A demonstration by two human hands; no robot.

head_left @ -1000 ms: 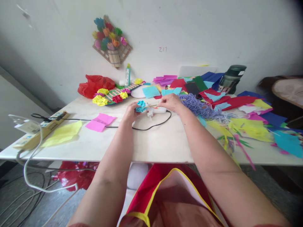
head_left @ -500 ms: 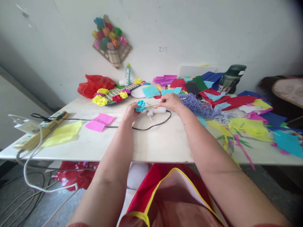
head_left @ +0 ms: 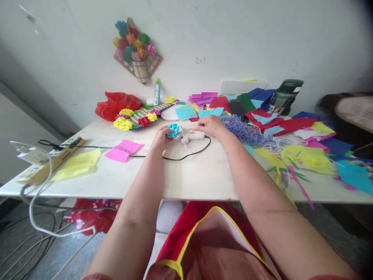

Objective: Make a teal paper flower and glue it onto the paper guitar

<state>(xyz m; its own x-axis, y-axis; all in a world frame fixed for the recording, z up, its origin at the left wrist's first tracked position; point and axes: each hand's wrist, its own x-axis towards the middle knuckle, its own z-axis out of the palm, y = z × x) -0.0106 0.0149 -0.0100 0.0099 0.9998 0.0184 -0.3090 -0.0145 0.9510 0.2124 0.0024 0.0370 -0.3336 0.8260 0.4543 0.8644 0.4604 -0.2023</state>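
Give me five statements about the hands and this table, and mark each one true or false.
1. The left hand holds a blue flower. True.
2. The right hand grips the glue gun. False: it holds a thin stick, and the glue gun rests on the table.
3. The yarn lies to the left of both hands. False: it lies to the right of the right hand.
4. A dark bottle is at the table's right side, toward the wall. True.
5. The pink sheet lies on top of the power strip. False: it lies on the table, apart from the power strip.
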